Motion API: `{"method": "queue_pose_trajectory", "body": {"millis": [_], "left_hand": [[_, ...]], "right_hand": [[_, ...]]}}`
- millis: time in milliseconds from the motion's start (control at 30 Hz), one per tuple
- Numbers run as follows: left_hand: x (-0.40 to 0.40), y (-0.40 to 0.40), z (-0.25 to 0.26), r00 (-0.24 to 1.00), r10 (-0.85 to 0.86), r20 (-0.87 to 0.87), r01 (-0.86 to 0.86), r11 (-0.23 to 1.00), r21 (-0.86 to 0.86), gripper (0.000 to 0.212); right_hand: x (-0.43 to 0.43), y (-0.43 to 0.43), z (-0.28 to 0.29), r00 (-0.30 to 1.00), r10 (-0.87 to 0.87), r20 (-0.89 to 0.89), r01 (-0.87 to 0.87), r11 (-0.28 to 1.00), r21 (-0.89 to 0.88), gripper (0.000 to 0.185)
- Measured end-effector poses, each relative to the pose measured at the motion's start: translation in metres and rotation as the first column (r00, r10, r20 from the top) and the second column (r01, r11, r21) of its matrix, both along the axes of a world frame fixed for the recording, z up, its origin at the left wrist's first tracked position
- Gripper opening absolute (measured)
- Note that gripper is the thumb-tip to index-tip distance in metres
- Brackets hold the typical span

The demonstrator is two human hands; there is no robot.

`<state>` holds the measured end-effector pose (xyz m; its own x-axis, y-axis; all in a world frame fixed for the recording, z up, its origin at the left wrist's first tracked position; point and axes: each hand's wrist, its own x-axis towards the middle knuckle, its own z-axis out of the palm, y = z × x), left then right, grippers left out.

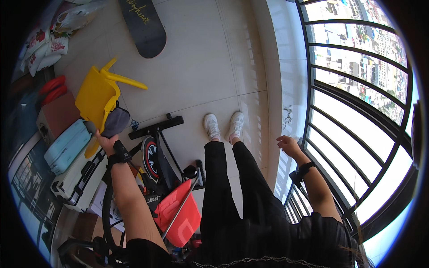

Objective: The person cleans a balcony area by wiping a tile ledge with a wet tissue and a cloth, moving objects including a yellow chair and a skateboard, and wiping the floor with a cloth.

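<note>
My left hand (108,140) is at the yellow plastic chair (97,93), its fingers against the chair's lower edge beside a dark grey cloth item (116,121). The chair is tilted, its legs pointing across the floor. Whether the fingers close on the chair or the cloth cannot be told. My right hand (287,144) hangs over the window ledge near the black railing, fingers loosely spread, holding nothing. Both wrists wear black straps with small devices.
An exercise bike (152,157), a red dustpan (179,214) and a brush (200,171) lie left of my legs. A light blue case (67,147) rests on a white suitcase (72,187). A skateboard (147,33) lies ahead, plastic bags (50,47) at upper left, the railing (355,77) at right.
</note>
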<state>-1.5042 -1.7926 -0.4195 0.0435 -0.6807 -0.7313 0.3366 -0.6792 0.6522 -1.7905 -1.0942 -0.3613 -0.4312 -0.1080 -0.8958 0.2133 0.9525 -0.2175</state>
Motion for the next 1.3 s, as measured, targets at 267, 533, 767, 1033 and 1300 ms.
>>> {"method": "queue_pose_trajectory", "body": {"millis": [267, 533, 767, 1033, 1300], "left_hand": [[0.009, 0.007, -0.020, 0.969, -0.164, 0.185, 0.141, 0.981, 0.134, 0.065], [-0.034, 0.095, 0.029, 0.855, -0.508, 0.104, 0.491, 0.857, 0.156, 0.053], [-0.210, 0.215, 0.097, 0.689, -0.717, -0.103, 0.715, 0.649, 0.260, 0.036], [-0.417, 0.289, 0.138, 0.270, -0.963, -0.014, 0.963, 0.270, 0.015, 0.042], [-0.539, 0.291, 0.128, -0.097, -0.989, 0.112, 0.985, -0.111, -0.132, 0.041]], "right_hand": [[0.011, 0.017, 0.002, 0.998, -0.061, 0.011, 0.060, 0.994, 0.089, 0.026], [0.024, -0.010, -0.006, 0.982, -0.185, 0.028, 0.187, 0.979, -0.082, 0.026], [-0.015, -0.005, 0.020, 0.898, -0.438, 0.046, 0.440, 0.887, -0.143, 0.026], [-0.090, 0.005, 0.029, 0.802, -0.588, 0.104, 0.591, 0.757, -0.276, 0.027], [-0.112, -0.019, -0.013, 0.669, -0.739, 0.076, 0.730, 0.635, -0.254, 0.025]]}}
